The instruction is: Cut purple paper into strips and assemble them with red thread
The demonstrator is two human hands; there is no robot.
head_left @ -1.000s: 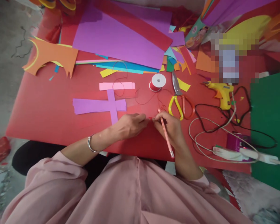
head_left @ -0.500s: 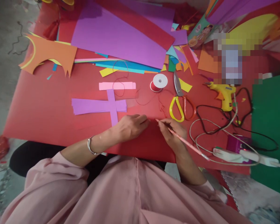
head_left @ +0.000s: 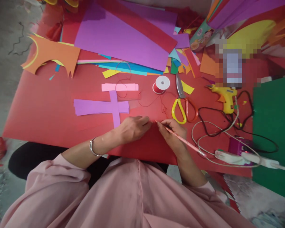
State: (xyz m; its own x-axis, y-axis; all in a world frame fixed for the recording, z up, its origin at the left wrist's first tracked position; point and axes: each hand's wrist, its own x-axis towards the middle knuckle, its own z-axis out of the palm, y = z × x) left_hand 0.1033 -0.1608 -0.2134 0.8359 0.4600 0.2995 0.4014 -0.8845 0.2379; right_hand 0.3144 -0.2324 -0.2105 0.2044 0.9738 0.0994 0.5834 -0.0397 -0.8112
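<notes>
My right hand [head_left: 174, 134] is closed around a pink pencil [head_left: 184, 141], its tip pointing left towards my other hand. The fingers of my left hand [head_left: 136, 128] are pinched just left of the pencil tip; whatever they hold, if anything, cannot be made out against the red table [head_left: 49, 120]. Behind my left hand lie a stack of purple paper strips [head_left: 92, 108], a single purple strip [head_left: 114, 109] across it, and pink strips [head_left: 120, 87]. A white spool of red thread [head_left: 162, 84] stands beyond both hands, loose thread trailing from it. Scissors [head_left: 179, 101] with yellow and orange handles rest beyond my right hand.
Large purple sheets [head_left: 123, 34] and paper scraps cover the back. Orange cut paper [head_left: 54, 53] lies at the left. On the right are a yellow glue gun [head_left: 225, 96], tangled cables, a white power plug [head_left: 230, 157] and a green board [head_left: 273, 133].
My right hand and the pencil have shifted slightly left, closer to my left hand. The left hand stays nearly still, and the view has moved a little.
</notes>
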